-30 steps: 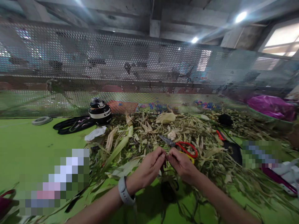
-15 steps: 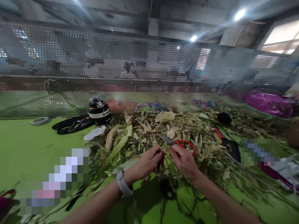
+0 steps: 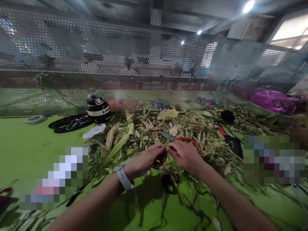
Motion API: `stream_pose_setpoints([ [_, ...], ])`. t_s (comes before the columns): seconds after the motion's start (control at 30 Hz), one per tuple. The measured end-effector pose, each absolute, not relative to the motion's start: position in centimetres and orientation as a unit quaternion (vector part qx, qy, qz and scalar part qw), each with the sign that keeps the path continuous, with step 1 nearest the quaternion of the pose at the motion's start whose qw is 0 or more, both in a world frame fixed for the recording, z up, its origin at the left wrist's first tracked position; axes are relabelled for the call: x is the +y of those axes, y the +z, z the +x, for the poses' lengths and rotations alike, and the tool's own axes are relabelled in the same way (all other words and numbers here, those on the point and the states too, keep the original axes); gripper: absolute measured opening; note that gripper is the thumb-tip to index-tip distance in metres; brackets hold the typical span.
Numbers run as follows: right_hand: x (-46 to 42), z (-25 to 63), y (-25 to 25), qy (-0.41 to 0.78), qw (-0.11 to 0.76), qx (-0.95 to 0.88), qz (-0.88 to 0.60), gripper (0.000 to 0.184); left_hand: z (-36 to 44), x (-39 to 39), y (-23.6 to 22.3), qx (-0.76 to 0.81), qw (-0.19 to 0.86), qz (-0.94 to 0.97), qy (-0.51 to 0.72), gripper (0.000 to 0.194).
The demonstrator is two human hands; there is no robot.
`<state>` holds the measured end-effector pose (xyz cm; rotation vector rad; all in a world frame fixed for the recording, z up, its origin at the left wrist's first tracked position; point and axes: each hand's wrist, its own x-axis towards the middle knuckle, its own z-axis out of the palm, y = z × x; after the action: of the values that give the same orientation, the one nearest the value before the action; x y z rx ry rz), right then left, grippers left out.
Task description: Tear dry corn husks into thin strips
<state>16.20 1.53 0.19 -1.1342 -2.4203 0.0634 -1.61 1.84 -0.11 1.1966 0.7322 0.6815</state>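
Note:
My left hand (image 3: 154,155), with a pale watch strap on its wrist, and my right hand (image 3: 185,155) meet fingertip to fingertip over the heap of dry corn husks (image 3: 146,123). Both are closed in a pinch. A tiny pale bit shows between the fingertips, too small to name. Just beyond the right hand lie scissors with red handles (image 3: 191,140), their blades pointing left and the hand covering part of them. Below the hands, a dark looped object (image 3: 169,185) rests on the green surface among thin husk strips.
A black jar-like container with a white band (image 3: 98,108) stands back left, beside black straps (image 3: 68,123) and a white tissue (image 3: 94,131). A perforated metal screen (image 3: 134,70) rises behind. To the right are a dark flat object (image 3: 233,146) and a basin holding purple plastic (image 3: 273,102).
My hands have drawn together, fingertips now touching, and the right hand has turned more palm-down, covering more of the red handles. The whole view has shifted slightly.

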Motion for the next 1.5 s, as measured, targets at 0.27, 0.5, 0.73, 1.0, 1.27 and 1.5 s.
stream_pose_setpoints([
  [0.27, 0.9, 15.7, 0.3, 0.002, 0.188, -0.889, -0.417, 0.029, -1.6, 1.4, 0.5, 0.304, 0.684, 0.589, 0.306, 0.018],
  [0.5, 0.2, 15.0, 0.6, 0.104, 0.297, -0.834, -0.453, 0.022, -0.9, 0.5, 0.4, 0.361, 0.399, 0.764, 0.356, 0.027],
  [0.73, -0.2, 15.4, 1.8, 0.417, 0.324, -0.759, -0.381, 0.034, -0.8, 0.2, 0.2, 0.363, 0.238, 0.825, 0.362, 0.026],
  [1.0, 0.2, 15.8, 1.2, 0.517, 0.309, -0.717, -0.351, 0.029, -0.7, 0.1, -0.1, 0.385, 0.178, 0.842, 0.335, 0.022],
  [1.27, 1.9, 17.1, 1.8, 0.46, 0.44, -0.654, -0.409, 0.03, -2.9, 2.8, -0.1, 0.372, 0.461, 0.718, 0.365, 0.029],
  [1.5, 3.2, 18.1, 1.4, 0.441, 0.533, -0.573, -0.44, 0.03, -1.7, 2.0, -2.2, 0.261, 0.376, 0.869, 0.189, 0.033],
])
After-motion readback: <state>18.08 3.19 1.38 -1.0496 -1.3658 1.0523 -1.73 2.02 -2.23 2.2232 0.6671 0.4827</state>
